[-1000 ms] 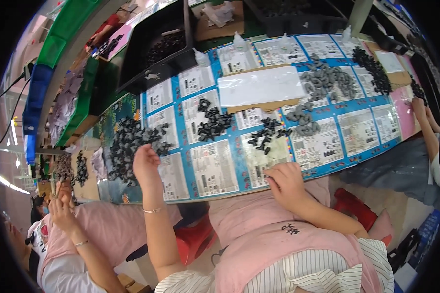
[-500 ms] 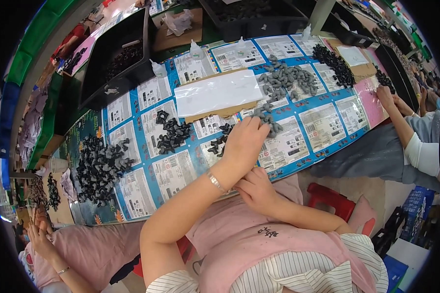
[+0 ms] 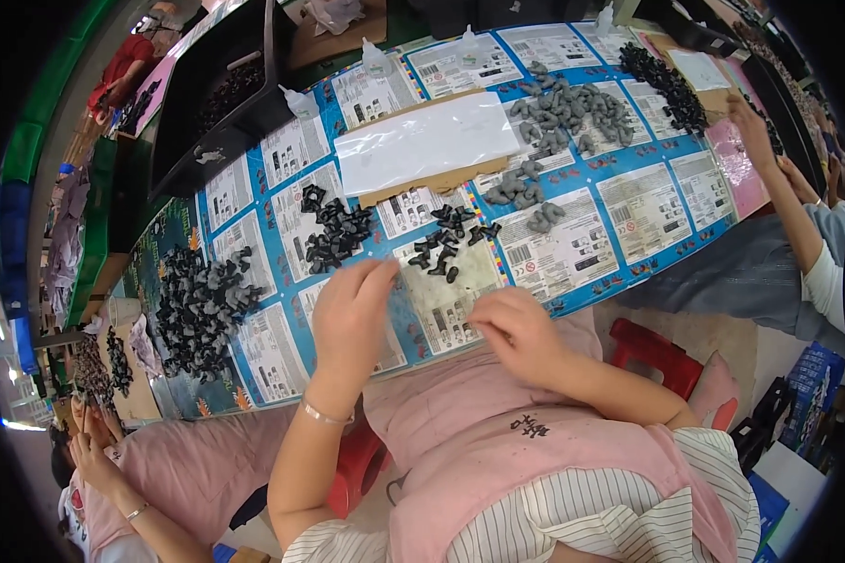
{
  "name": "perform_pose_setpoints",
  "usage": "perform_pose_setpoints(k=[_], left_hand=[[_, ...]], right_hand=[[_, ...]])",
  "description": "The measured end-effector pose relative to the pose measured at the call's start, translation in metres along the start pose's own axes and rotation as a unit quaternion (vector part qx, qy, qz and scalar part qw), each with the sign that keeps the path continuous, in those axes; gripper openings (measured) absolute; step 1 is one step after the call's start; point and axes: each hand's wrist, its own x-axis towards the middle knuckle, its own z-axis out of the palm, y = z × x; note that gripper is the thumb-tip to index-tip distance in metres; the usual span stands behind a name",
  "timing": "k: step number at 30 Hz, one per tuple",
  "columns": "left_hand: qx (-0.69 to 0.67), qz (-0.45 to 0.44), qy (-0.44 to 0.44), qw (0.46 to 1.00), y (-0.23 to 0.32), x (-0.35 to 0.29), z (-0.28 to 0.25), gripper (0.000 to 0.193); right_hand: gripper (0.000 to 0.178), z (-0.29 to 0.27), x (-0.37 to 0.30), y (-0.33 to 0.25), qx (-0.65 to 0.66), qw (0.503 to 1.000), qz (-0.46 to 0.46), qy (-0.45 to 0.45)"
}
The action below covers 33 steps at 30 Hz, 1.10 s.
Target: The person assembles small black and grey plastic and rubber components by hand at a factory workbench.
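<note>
My left hand (image 3: 352, 314), a bracelet at its wrist, hangs over the near part of the table with its fingers drawn together; a slight blur hides anything in them. To its right my right hand (image 3: 519, 328) is closed in a pinch near the table's front edge, and what it holds, if anything, does not show. Just beyond the hands lies a small group of black pieces (image 3: 446, 235). Left of that is another cluster of black pieces (image 3: 336, 233). Small grey curved pieces (image 3: 516, 188) lie farther right, trailing from a larger grey pile (image 3: 573, 113).
A large mixed black and grey heap (image 3: 202, 310) covers the table's left end. A white plastic-covered sheet on cardboard (image 3: 427, 141) lies mid-table. Beyond stand small white dropper bottles (image 3: 376, 58) and a black bin (image 3: 211, 113). Co-workers' hands (image 3: 756, 131) work at right and lower left.
My left hand has swung back leftward from the grey pieces, uncrossing from my right hand. My right hand has shifted slightly right and up. The black group in front is now uncovered.
</note>
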Motion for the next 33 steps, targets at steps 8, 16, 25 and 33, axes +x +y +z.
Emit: perform_pose_setpoints(k=[8,16,25,33], left_hand=[[0.075,-0.002,-0.048,0.996,0.0,-0.054,-0.002,0.04],[-0.051,-0.143,-0.005,0.988,0.006,-0.047,0.002,0.024],[-0.044,-0.127,0.001,0.991,0.011,-0.04,0.005,0.017],[-0.095,-0.125,0.017,0.988,-0.016,0.062,0.011,0.02]], right_hand=[[0.022,0.01,0.045,-0.011,-0.101,0.985,0.129,0.05],[0.017,0.022,0.042,0.003,-0.127,0.987,0.078,0.068],[0.018,0.005,0.023,-0.003,0.061,0.985,0.106,0.124],[0.022,0.005,0.019,0.007,-0.033,0.992,0.004,0.121]])
